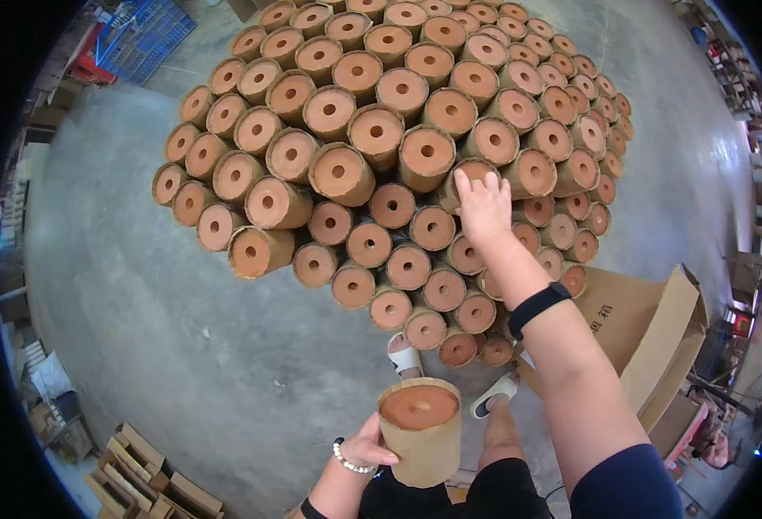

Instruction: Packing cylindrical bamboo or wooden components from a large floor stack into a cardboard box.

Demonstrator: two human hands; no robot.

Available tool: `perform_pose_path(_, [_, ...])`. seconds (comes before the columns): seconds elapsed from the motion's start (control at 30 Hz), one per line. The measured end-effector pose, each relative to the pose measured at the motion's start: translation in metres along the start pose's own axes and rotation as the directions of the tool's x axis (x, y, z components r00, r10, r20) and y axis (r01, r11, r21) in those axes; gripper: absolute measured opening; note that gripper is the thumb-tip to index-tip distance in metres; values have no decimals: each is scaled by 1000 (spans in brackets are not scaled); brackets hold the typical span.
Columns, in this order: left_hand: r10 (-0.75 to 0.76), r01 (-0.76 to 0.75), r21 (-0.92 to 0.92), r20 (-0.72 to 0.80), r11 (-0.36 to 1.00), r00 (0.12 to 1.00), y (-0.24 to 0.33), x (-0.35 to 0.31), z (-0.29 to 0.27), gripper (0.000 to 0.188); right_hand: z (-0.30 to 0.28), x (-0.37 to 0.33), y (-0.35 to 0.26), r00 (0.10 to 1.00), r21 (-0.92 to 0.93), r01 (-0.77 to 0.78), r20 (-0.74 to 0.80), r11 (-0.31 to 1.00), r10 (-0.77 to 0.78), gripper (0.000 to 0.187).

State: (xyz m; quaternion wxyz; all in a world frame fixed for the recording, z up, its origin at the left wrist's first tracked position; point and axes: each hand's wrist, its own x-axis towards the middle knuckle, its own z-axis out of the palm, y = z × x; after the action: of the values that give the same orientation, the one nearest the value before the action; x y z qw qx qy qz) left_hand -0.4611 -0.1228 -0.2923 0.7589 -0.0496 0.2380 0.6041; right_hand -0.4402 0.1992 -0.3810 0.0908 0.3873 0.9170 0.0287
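Note:
Near my body, my left hand (pixel 370 445) grips the side of a paper-wrapped cylinder (pixel 424 450). It is upright, with a reddish-brown, clay-like top and a faint dent in the middle. Stretched forward, my right hand (pixel 485 206) has its fingers curled over the rim of a similar cylinder (pixel 459 192) at the near edge of the pile's upper layer. My fingers partly cover its top. The stacked cylinders (pixel 376 131) stand packed side by side, most showing a round centre hole. A lower layer (pixel 408 266) shows in front of the upper one.
An opened cardboard box (pixel 649 324) lies at the right beside the pile. Cardboard pieces (pixel 151 476) are at the lower left. A blue plastic crate (pixel 147 39) stands at the far left on the grey concrete floor (pixel 225 363). My feet are just before the pile.

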Motion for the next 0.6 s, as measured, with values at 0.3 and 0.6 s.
perform_pose_path(0.3, [39,-29,271,-32,962,999,-1,11,30,95,-92,-128,73,935,732,-279,355,-622,-2,71])
perform_pose_path(0.6, [-252,63,555,272,829,929,-28,26,93,102,-131,-275,118,842,286,-503,373,-815,-389,82])
